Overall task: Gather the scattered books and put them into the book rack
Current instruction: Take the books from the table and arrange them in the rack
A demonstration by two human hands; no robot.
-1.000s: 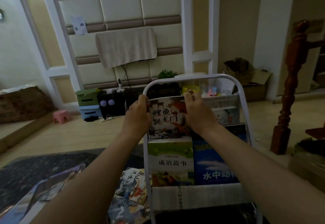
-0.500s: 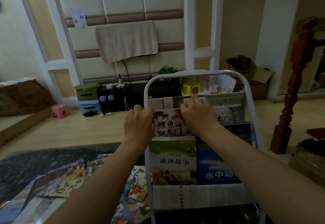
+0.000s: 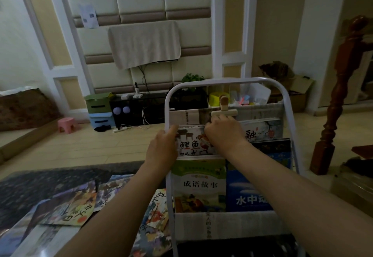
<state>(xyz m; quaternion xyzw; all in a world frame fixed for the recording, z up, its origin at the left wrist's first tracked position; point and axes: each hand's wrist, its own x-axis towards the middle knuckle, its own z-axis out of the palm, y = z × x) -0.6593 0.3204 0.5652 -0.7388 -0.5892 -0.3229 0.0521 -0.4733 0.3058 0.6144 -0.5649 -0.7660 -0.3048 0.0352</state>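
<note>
1. My left hand [image 3: 161, 147] grips the carp book [image 3: 191, 142] by its left edge, against the rack's [image 3: 222, 79] post.
2. My right hand [image 3: 224, 133] curls over its top edge.
3. The book stands in the rack's upper pocket, above a green book [image 3: 198, 184] and a blue book [image 3: 248, 192].
4. More books [image 3: 68, 208] lie scattered on the desk [image 3: 30, 184], left of the rack.
</note>
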